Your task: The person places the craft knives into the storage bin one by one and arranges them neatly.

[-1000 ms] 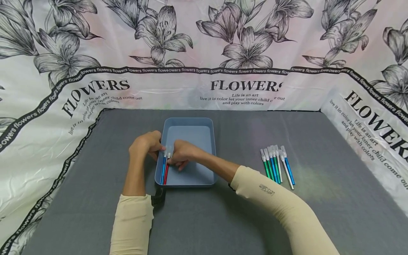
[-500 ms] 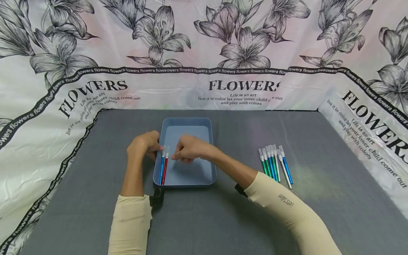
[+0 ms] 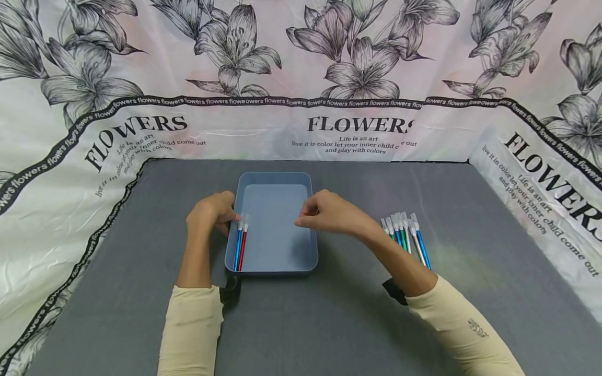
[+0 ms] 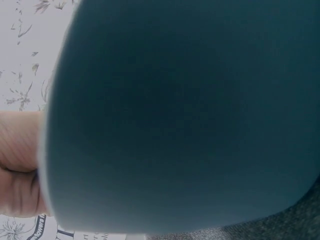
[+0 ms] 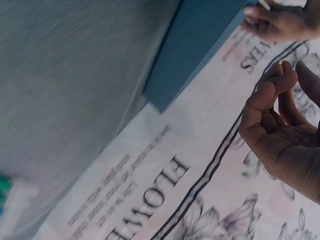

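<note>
A blue-grey rectangular tray (image 3: pixel 277 224) lies on the dark cloth. Along its left wall lie a blue pen (image 3: pixel 238 251) and a red pen (image 3: pixel 242 250), side by side, with clear caps towards the far end. My left hand (image 3: pixel 210 213) holds the tray's left rim, thumb on the inner side; its other fingers are mostly hidden behind the wall. Above the tray's right rim hovers my right hand (image 3: pixel 331 213), fingers loosely bent, nothing between them. In the right wrist view the same right hand (image 5: pixel 280 125) shows a gap between thumb and fingers. The tray's underside (image 4: pixel 175 125) fills the left wrist view.
Several capped pens (image 3: pixel 403 232), green, blue and silver, lie in a bunch right of the tray, partly hidden behind my right forearm. A white flower-print sheet (image 3: pixel 263 130) borders the grey cloth (image 3: pixel 301 329) at the back and sides.
My right hand has left the red pen beside the blue one and moved right, across the tray to its right rim. My left hand has stayed on the left rim.
</note>
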### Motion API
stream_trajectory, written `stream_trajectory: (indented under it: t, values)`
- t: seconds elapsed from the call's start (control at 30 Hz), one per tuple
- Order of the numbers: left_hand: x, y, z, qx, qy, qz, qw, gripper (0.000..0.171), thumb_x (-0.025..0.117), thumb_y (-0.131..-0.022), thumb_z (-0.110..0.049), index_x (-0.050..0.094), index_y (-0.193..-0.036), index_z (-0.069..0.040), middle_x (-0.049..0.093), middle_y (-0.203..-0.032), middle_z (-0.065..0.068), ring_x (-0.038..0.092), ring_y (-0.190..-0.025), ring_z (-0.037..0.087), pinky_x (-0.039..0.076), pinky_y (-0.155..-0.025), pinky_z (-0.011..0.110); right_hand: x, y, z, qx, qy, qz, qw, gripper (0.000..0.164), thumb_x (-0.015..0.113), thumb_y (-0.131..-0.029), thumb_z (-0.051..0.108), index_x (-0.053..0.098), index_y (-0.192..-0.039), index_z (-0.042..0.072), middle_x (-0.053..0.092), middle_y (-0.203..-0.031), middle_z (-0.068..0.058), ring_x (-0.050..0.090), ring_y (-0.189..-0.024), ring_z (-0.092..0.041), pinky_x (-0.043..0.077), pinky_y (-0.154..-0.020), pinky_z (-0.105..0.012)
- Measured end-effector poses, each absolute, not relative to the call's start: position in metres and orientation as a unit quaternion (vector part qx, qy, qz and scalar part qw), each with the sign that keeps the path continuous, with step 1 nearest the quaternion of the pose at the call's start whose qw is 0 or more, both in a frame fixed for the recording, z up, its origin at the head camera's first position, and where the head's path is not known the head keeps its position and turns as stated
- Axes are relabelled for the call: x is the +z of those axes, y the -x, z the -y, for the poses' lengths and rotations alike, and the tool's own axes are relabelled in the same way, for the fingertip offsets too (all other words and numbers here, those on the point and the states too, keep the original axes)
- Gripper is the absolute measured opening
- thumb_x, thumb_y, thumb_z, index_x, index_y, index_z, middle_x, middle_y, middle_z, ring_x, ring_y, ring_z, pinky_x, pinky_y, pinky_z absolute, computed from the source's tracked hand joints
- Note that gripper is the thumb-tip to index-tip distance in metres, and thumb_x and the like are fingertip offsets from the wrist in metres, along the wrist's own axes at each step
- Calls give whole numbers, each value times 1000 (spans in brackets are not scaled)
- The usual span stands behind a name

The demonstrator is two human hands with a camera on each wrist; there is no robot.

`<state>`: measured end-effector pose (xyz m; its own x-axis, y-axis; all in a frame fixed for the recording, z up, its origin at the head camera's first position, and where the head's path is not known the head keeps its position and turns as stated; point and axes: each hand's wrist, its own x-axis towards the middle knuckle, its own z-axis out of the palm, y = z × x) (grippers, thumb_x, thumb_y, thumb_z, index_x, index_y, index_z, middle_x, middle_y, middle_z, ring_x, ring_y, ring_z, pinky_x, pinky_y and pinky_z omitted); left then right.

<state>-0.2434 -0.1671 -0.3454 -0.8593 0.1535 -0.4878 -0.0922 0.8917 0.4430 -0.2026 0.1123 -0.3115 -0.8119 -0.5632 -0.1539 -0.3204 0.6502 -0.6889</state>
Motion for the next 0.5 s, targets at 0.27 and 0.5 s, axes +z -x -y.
stream_trajectory:
  t: [0.27, 0.5]
  values:
    - [-344, 244, 167, 222, -16, -937, 269, 39, 63, -106, -14, 53, -133, 12, 75, -114, 27, 80, -87, 27, 51, -104, 52, -309, 201, -152, -321, 209, -908, 169, 16, 70, -100, 20, 79, -93, 9, 63, -79, 0, 49, -72, -15, 41, -66, -31]
    - [-344, 243, 167, 228, -7, -938, 262, 39, 63, -106, -14, 54, -133, 12, 73, -118, 28, 80, -87, 27, 52, -101, 51, -312, 201, -185, -290, 174, -927, 164, 23, 66, -102, 23, 79, -103, 4, 73, -93, -10, 57, -79, -16, 46, -71, -31]
